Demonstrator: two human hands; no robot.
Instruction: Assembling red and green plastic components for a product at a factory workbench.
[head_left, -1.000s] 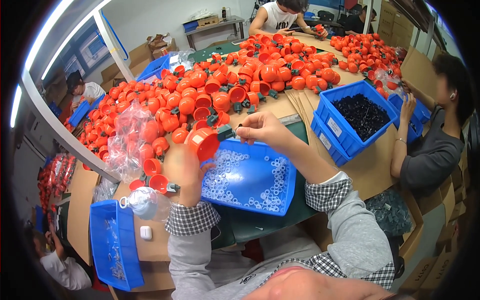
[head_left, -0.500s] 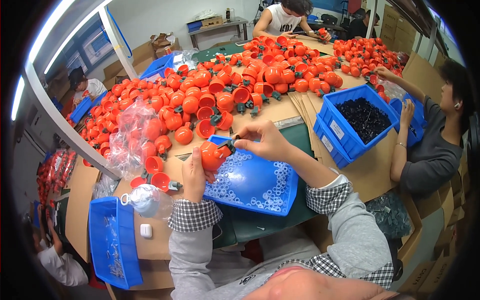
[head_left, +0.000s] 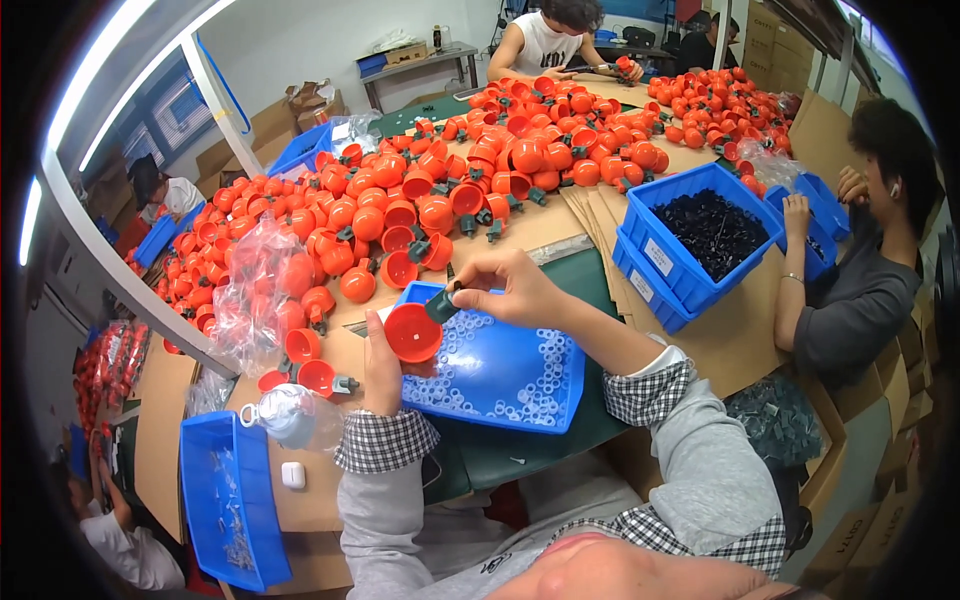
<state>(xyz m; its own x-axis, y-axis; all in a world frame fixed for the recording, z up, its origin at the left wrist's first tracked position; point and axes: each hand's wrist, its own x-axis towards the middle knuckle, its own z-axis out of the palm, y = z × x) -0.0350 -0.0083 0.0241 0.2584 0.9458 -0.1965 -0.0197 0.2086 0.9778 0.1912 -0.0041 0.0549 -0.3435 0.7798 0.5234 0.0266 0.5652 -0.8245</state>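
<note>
Over a blue tray [head_left: 480, 385] of small white rings [head_left: 553, 362], my left hand [head_left: 381, 370] grips a red drinker cup [head_left: 412, 336], its hollow side facing up toward me. A dark green fitting [head_left: 441, 307] sticks out from the cup's upper right side. My right hand [head_left: 515, 287] is closed in a pinch at that fitting, with a small black pointed piece [head_left: 451, 274] showing at its fingertips. The fingers of my left hand behind the cup are partly hidden.
Many red drinker cups [head_left: 367, 222] heap across the table beyond my hands. Stacked blue bins [head_left: 690, 285] with black parts stand right; a narrow blue bin [head_left: 205, 520], a clear bottle [head_left: 318, 425] and a white case [head_left: 293, 475] lie left. Co-workers sit around the table.
The cup in my left hand has turned, so its hollow side now shows instead of its rounded outside. My right hand stays at the fitting. The co-worker on the right has drawn one hand back.
</note>
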